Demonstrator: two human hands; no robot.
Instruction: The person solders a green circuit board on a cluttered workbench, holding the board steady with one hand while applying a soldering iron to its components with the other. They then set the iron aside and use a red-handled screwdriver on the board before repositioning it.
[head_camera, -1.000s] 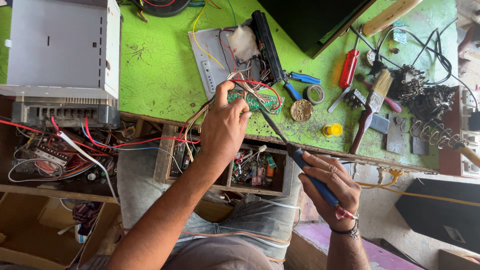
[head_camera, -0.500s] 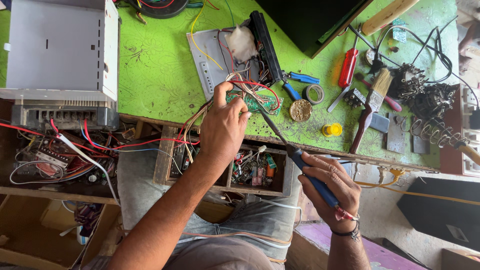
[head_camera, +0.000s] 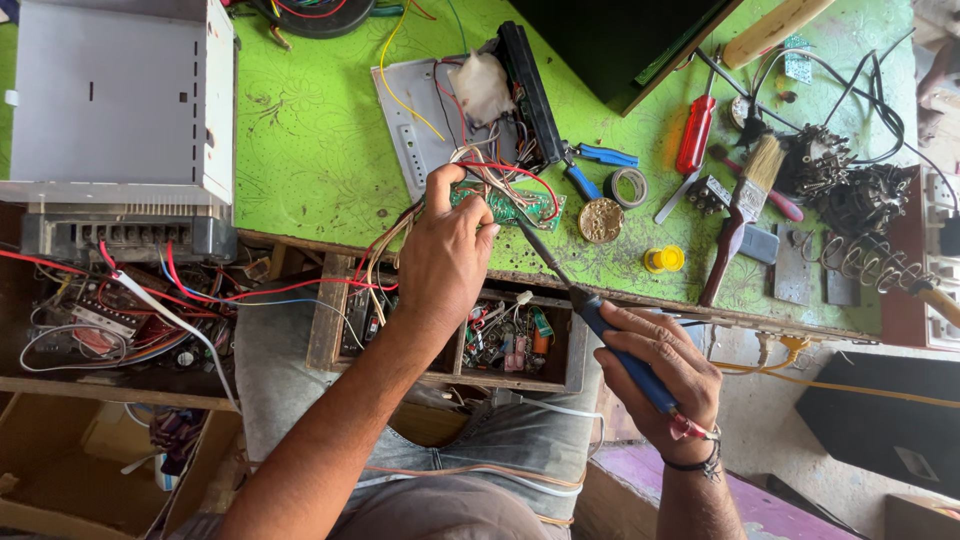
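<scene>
My left hand (head_camera: 445, 255) pinches the edge of a small green circuit board (head_camera: 520, 207) with red, white and yellow wires running off it, near the front edge of the green workbench (head_camera: 310, 150). My right hand (head_camera: 665, 375) grips the blue handle of a soldering iron (head_camera: 600, 325). Its dark shaft slants up left, with the tip at the board beside my left fingers. A grey device panel (head_camera: 420, 135) with a black strip lies just behind the board.
A grey metal chassis (head_camera: 115, 100) with loose wiring stands at the left. A red screwdriver (head_camera: 695, 135), paintbrush (head_camera: 745, 200), blue pliers (head_camera: 590, 165), tape roll (head_camera: 630, 187), round tin (head_camera: 601, 220) and yellow cap (head_camera: 664, 259) lie to the right. An open drawer (head_camera: 500, 340) holds small parts.
</scene>
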